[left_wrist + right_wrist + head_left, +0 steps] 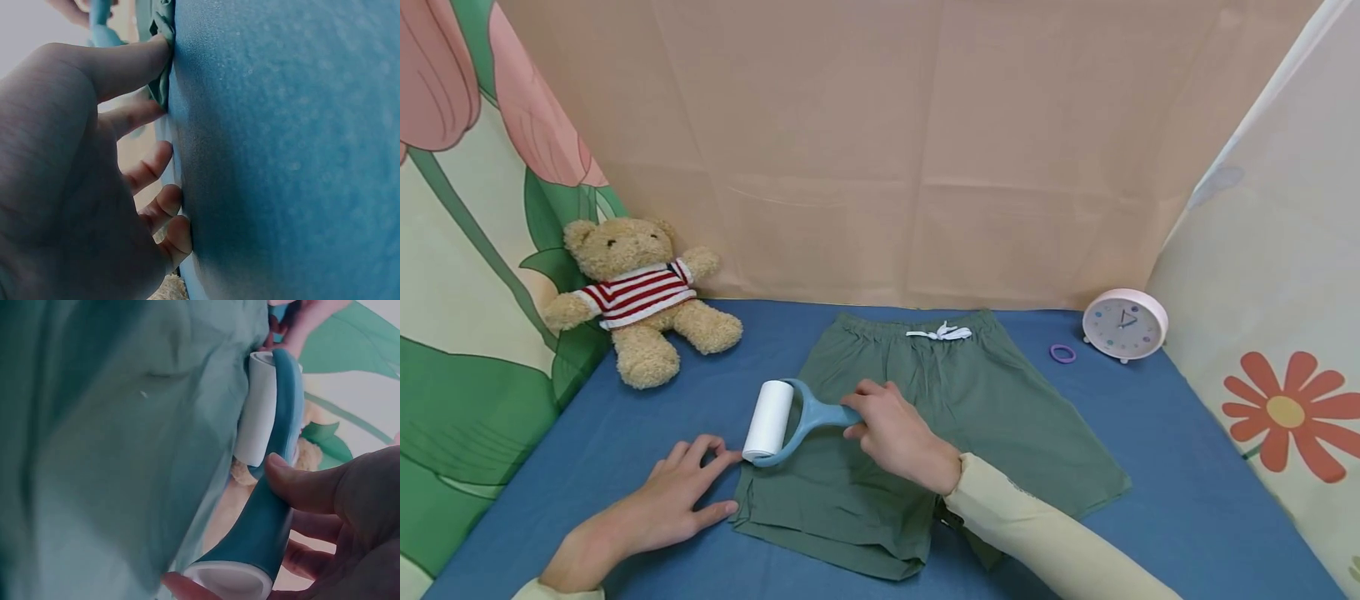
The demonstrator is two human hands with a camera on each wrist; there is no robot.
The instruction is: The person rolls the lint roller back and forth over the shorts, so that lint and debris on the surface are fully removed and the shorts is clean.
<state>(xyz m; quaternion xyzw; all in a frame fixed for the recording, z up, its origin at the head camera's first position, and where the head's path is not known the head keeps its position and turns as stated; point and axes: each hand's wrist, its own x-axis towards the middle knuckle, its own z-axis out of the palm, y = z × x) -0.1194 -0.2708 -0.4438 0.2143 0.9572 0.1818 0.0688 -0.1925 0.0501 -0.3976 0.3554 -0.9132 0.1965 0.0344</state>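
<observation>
Green drawstring shorts lie spread flat with the waistband at the far side. My right hand grips the blue handle of a lint roller. Its white roll lies over the left edge of the left leg, and the right wrist view shows my thumb along the handle. Beside that edge, my left hand has its fingers spread. Thumb and index fingertip press on the edge of the shorts, while the other fingertips rest on the blue cloth.
A teddy bear in a striped shirt sits at the back left. At the back right stand a pink clock and, next to it, a purple ring. Blue cloth covers the surface, with a beige backdrop behind.
</observation>
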